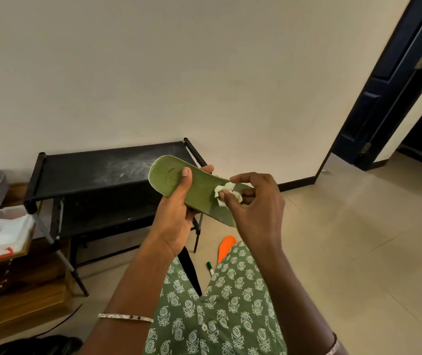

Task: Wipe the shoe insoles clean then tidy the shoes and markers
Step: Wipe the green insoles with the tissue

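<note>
Soft, even indoor light, faint shadows, edges bowed by the wide lens, perhaps slightly soft overall.

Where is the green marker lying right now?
In the head view, the green marker lies on the floor, just left of the orange insole, its lower end hidden by the person's green patterned garment.

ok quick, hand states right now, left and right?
Left hand: grips the green insole.
Right hand: pinches a white wipe against the insole.
</note>
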Motion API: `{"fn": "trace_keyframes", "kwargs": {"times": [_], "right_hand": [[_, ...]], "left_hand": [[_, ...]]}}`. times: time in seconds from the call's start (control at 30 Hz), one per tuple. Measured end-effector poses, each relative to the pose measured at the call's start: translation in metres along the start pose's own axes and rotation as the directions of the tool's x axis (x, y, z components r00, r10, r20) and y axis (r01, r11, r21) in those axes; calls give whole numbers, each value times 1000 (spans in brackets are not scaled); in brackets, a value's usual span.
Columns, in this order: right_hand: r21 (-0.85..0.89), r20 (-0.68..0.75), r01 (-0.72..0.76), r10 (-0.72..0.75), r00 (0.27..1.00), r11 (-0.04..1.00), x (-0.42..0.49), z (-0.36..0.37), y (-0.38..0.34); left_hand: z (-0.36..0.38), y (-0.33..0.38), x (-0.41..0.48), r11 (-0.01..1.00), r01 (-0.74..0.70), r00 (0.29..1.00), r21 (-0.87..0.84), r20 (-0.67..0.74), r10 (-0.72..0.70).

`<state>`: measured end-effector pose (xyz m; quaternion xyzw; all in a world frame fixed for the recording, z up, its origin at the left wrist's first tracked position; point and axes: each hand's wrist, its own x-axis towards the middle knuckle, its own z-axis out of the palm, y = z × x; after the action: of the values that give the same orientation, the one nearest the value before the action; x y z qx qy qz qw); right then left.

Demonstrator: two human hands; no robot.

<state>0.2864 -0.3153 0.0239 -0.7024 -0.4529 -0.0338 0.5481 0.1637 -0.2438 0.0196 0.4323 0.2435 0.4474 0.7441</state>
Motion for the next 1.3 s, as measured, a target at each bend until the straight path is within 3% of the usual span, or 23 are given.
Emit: {"fn": "trace_keyframes", "kwargs": {"times": [0.07, 0.37, 0.5, 0.63, 0.9, 1.17, 1.3], "right_hand": [[-55, -51, 58, -60, 997, 997, -15, 15, -5], [-121, -39, 280, -286, 957, 953, -44, 34, -21], [-247, -150, 195, -236, 960, 949, -31, 14, 0], [-229, -155, 104, -142, 978, 968, -22, 5, 12], [-189, -108, 353, -377, 920, 916, -50, 30, -36], [-293, -206, 122, -187, 960, 948, -28, 7, 2], [-259, -162, 268, -315, 935, 928, -41, 22, -23]], "left_hand": [[-1, 2, 0, 999, 11, 1000, -31, -27, -12], [-1, 0, -4, 993, 100, 994, -59, 38, -98], [-1, 7, -5, 986, 84, 996, -141, 47, -78], [0, 9, -3, 978, 70, 997, -197, 33, -65], [9, 5, -10, 987, 97, 995, -131, 47, -92], [8, 8, -9, 983, 52, 999, -177, 15, -51], [18, 4, -12, 991, 56, 998, -118, 29, -53]]}}
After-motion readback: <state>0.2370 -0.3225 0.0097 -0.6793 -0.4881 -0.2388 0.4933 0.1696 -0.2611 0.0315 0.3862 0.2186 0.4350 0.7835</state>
